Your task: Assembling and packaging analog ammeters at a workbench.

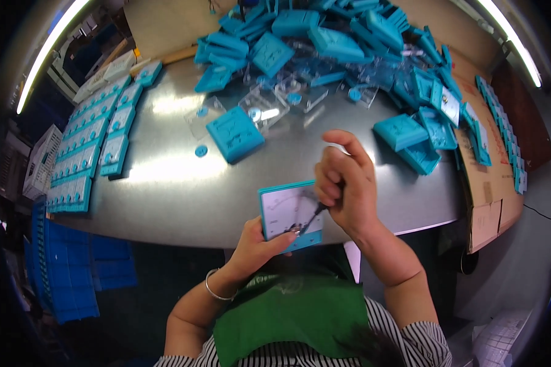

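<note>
Near the table's front edge, my left hand (255, 249) grips a teal analog meter (280, 205) by its lower left side. The meter has a white dial face with a curved scale, and my thumb lies across its lower part. Over its right side, my right hand (347, 183) is closed around a slim dark hand tool (314, 216). The tool slants down and left, its tip at the metal parts by my left thumb. Whether it is a screwdriver or tweezers I cannot make out. Further back lies a single teal housing (235, 134).
A large pile of teal housings (337, 44) and clear covers (264, 106) covers the table's back. Rows of meters (82, 153) stand at the left. At the right are open housings (401, 133) and a cardboard sheet (485, 183). One small blue disc (201, 151) lies on the metal tabletop (177, 202).
</note>
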The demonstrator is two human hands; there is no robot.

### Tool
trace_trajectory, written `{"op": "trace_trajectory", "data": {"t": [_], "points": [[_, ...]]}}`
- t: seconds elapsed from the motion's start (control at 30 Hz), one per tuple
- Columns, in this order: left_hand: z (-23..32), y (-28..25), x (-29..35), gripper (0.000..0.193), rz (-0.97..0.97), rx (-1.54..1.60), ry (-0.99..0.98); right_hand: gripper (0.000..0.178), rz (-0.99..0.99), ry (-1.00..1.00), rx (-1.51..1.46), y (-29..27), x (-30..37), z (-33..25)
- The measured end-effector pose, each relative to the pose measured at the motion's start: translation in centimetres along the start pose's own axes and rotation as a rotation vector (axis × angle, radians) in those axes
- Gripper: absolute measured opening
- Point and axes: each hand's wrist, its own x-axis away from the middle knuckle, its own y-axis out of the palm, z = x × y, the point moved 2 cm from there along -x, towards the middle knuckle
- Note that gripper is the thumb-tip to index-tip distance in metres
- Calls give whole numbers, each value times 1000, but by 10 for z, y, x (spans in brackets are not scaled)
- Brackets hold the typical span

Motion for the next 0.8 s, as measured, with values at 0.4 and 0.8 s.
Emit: {"op": "trace_trajectory", "data": {"t": [0.4, 0.8], "points": [[30, -76, -81, 33, 329, 384, 75, 24, -75, -531, 1910, -87, -127, 52], [6, -57, -15, 28, 305, 512, 172, 24, 137, 388, 673, -84, -16, 13]]}}
